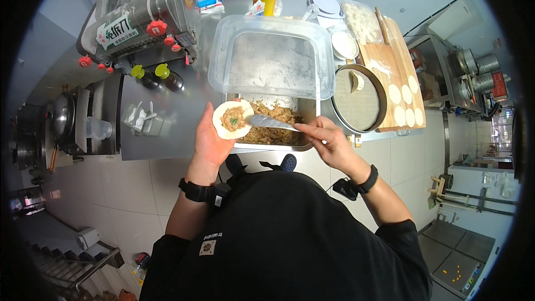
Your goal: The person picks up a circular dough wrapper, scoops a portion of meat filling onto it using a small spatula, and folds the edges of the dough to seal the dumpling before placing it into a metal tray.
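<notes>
A round dough wrapper (225, 134) lies across the fingers of my left hand (209, 142). Meat filling (234, 119) with a bit of green is heaped on its middle. Between thumb and fingers, my right hand (328, 140) grips a metal spatula (271, 122), its blade reaching the wrapper's right edge. Below both hands is a steel tray (307, 147) of minced filling (271, 133), its far part covered by a translucent plastic lid (271, 56). To the right, one folded dumpling (356, 82) rests in a round mesh-bottomed steamer (355, 106).
Several flat wrappers (400, 116) and a rolling pin (382, 26) lie on a wooden board (376, 56) at right. A bag of dough pieces (360, 21) sits behind. At left stand a dough-pressing machine (142, 21), two green-capped bottles (169, 77) and a spoon container (142, 121).
</notes>
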`<state>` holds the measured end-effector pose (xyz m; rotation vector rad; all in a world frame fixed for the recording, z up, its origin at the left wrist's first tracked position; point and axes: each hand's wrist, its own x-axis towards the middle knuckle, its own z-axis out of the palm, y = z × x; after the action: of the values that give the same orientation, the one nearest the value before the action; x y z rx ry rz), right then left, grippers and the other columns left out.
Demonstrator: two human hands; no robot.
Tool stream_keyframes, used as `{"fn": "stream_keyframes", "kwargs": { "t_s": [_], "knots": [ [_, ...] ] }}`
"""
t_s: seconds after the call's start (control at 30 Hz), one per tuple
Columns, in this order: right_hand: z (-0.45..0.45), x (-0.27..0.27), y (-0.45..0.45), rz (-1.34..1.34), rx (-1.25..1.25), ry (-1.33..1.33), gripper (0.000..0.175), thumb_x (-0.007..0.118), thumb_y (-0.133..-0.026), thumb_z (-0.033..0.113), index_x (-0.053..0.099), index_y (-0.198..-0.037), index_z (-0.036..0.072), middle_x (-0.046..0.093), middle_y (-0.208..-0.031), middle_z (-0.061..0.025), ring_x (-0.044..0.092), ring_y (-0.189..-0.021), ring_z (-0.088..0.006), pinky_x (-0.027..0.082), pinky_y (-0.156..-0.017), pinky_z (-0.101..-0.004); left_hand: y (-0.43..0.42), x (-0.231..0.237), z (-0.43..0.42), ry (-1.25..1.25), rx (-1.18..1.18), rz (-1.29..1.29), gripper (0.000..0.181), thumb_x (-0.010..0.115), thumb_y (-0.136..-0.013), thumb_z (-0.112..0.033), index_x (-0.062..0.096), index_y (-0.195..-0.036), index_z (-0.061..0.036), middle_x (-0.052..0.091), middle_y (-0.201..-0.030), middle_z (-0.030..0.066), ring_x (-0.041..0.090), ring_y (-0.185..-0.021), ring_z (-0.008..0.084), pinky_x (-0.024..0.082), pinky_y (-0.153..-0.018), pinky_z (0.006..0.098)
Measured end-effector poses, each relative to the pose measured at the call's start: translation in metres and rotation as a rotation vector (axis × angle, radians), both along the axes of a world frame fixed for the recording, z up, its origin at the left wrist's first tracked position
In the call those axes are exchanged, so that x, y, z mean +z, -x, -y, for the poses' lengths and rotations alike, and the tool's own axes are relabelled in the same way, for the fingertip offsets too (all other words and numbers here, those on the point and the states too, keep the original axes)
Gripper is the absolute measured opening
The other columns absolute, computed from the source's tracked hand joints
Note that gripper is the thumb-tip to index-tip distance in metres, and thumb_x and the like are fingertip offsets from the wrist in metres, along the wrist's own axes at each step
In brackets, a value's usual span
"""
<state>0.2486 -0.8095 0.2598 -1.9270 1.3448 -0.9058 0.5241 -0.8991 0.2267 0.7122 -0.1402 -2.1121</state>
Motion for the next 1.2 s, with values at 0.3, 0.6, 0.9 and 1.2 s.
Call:
{"fn": "stream_keyframes", "kwargs": {
  "t_s": [0.3,0.6,0.9,1.2],
  "knots": [
    [0.015,-0.005,-0.013,-0.655,-0.103,0.22,0.037,0.073,-0.073,0.011,0.067,-0.109,0.009,0.058,-0.103,-0.0081,0.054,-0.098,-0.0301,0.045,-0.087,-0.0407,0.008,0.019,0.0,0.054,-0.125,-0.059,0.068,0.03,-0.103,-0.052,0.042,-0.138,0.0056,0.048,-0.139,0.0188,0.046,-0.13,0.0336,0.036,-0.109,0.0544],
    [0.029,0.014,-0.045,-0.169,0.018,0.593,0.034,0.08,-0.067,0.009,0.067,-0.099,0.008,0.057,-0.091,-0.0055,0.055,-0.082,-0.0248,0.048,-0.069,-0.0344,0.026,0.029,-0.003,0.107,-0.384,-0.182,0.073,0.023,-0.101,-0.058,0.039,-0.141,0.0006,0.052,-0.136,0.0178,0.054,-0.122,0.0331,0.052,-0.094,0.0525],
    [0.032,0.026,-0.049,-0.013,-0.017,0.469,0.015,0.078,-0.074,0.014,0.069,-0.086,0.01,0.061,-0.083,-0.0017,0.056,-0.078,-0.0234,0.048,-0.069,-0.0341,0.033,0.031,-0.012,0.482,-0.453,-0.025,0.072,0.054,-0.095,-0.05,0.035,-0.144,-0.0008,0.055,-0.131,0.013,0.058,-0.115,0.0233,0.051,-0.095,0.038],
    [0.036,0.032,-0.047,0.105,-0.13,0.32,0.014,0.079,-0.075,0.016,0.069,-0.082,0.009,0.062,-0.084,-0.0029,0.058,-0.08,-0.024,0.048,-0.071,-0.0344,0.043,0.048,-0.017,0.903,-0.424,0.532,0.062,0.071,-0.087,-0.007,0.041,-0.141,0.0009,0.059,-0.123,0.0081,0.055,-0.113,0.0125,0.046,-0.096,0.0283]
  ]
}}
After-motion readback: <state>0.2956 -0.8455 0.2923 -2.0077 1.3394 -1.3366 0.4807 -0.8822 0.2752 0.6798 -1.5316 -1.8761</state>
